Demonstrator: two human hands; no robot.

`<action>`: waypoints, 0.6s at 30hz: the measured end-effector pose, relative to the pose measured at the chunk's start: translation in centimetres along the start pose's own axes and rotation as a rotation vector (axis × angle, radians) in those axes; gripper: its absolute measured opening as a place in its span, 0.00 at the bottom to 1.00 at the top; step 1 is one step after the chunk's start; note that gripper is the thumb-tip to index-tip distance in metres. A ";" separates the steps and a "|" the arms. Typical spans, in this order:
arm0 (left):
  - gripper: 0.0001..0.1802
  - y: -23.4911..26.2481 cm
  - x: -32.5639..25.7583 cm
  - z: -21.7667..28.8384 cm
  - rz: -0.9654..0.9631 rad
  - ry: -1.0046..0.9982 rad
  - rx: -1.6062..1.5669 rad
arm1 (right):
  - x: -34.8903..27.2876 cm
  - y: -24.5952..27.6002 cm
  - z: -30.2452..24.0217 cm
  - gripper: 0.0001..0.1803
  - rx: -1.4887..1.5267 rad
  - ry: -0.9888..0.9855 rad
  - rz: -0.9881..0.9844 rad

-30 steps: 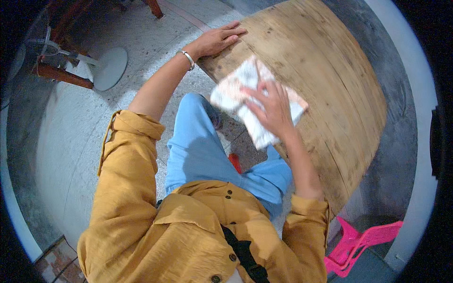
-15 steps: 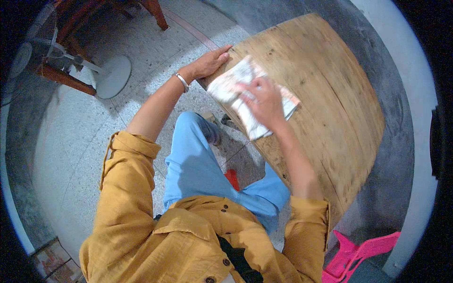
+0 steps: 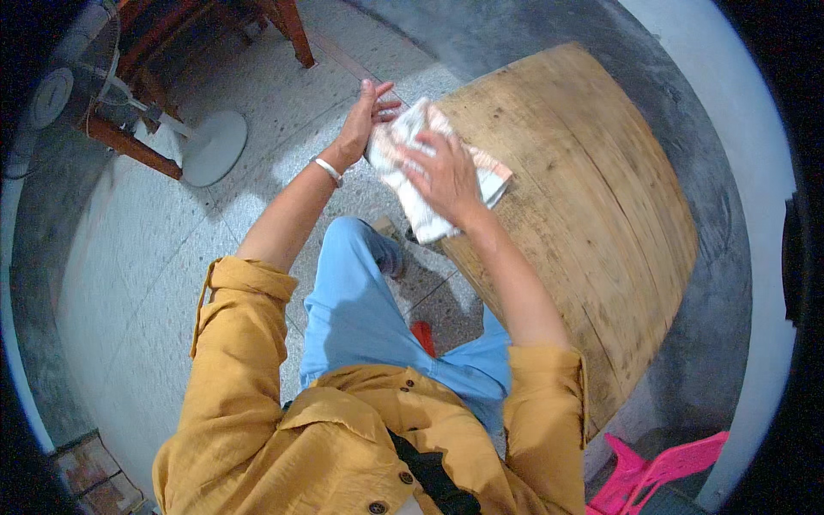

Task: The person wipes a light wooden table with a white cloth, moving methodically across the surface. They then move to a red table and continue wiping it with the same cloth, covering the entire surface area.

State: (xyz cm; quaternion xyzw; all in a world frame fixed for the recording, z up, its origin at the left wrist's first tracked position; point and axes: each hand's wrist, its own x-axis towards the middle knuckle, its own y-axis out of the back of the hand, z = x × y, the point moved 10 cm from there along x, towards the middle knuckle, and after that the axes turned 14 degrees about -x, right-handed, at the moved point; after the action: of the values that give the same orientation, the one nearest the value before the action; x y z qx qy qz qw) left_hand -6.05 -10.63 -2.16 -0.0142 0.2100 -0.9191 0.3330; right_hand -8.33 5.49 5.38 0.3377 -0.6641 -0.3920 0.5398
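Observation:
A folded white-and-peach cloth lies over the near left corner of the wooden tabletop, part of it hanging past the edge. My right hand presses down on the cloth and holds it, fingers slightly bent and a little blurred. Just beyond the table corner, my left hand is raised with its fingers apart, close beside the cloth's left side. A white bracelet circles the left wrist. Whether the left fingers touch the cloth is hard to see.
At the upper left, a fan with a round pale base stands by a reddish-brown wooden piece of furniture. A bright pink plastic object is at the lower right. Below the table edge, something red shows between my legs.
My right hand has slid the cloth left and slightly up, over the corner. My left hand has come off the table edge and turned upward, fingers spreading.

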 end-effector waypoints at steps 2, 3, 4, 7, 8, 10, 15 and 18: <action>0.43 -0.6 -0.6 -1.0 -0.157 0.140 0.147 | -2.6 1.7 -1.6 0.18 0.084 0.072 -0.028; 0.42 -1.6 -0.9 -1.4 -0.302 0.141 0.296 | -4.2 2.5 -1.5 0.19 0.112 0.087 -0.058; 0.39 -0.9 0.2 -2.6 -0.330 0.135 0.444 | -5.8 3.2 -1.7 0.20 0.124 0.105 -0.081; 0.37 -1.0 1.7 -3.7 -0.227 0.071 0.815 | -10.7 6.6 -1.1 0.23 0.115 0.107 -0.129; 0.37 -1.4 1.4 -3.1 -0.178 0.077 0.884 | -12.0 7.4 -0.5 0.23 0.102 0.083 -0.154; 0.38 -2.9 -0.2 -0.8 -0.085 0.086 1.030 | -13.4 8.0 2.6 0.22 0.005 -0.019 -0.126; 0.38 -3.2 -1.1 0.7 -0.039 -0.110 1.014 | -13.9 8.2 19.0 0.17 -0.111 -0.533 0.046; 0.38 -3.5 -0.9 0.8 -0.044 -0.078 1.021 | -11.6 8.6 21.8 0.16 -0.349 -0.566 0.062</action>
State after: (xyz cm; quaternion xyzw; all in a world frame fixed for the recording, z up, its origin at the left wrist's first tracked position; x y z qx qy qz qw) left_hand -7.37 -7.91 0.03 0.1117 -0.2786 -0.9100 0.2859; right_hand -27.76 22.98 5.32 0.0974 -0.7203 -0.5615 0.3954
